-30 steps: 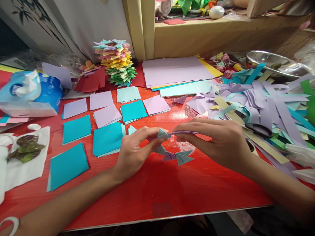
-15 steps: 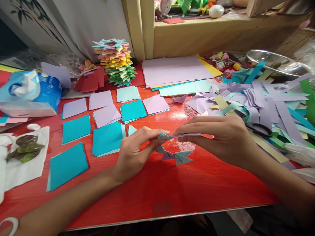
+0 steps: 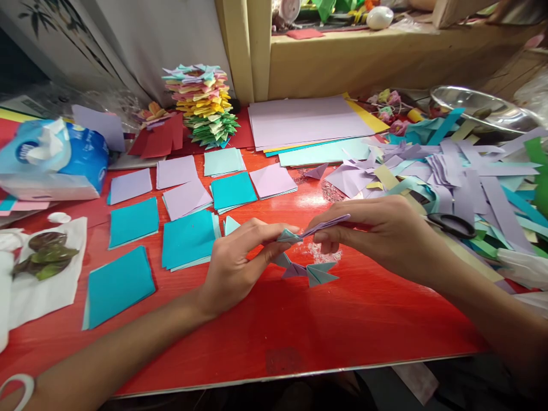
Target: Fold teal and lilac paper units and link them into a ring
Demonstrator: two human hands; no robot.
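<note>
My left hand [image 3: 240, 265] pinches one end of a joined chain of folded paper pieces [image 3: 322, 275], light blue and lilac, whose pointed far end hangs below the fingertips. Between the thumb and fingers of my right hand [image 3: 381, 231] is a flat folded lilac paper piece [image 3: 329, 224], tilted up at its right end. Its left tip meets the light-blue folded piece [image 3: 288, 235] at my left fingertips; whether it is tucked inside I cannot tell. Part of the chain is hidden behind my left fingers.
Teal paper squares [image 3: 121, 287] and lilac squares [image 3: 187, 198] lie in stacks on the red table [image 3: 240, 348]. Behind them stands a multicoloured folded-paper tower [image 3: 201, 105]. Paper strips [image 3: 454, 171], black-handled scissors [image 3: 451, 226] and a metal bowl [image 3: 483, 108] are right; a tissue pack [image 3: 81, 154] is left.
The lilac piece has swung from nearly level to tilted, its right end raised. My right fingers have shifted and curled lower beneath it. My left hand keeps its pinch.
</note>
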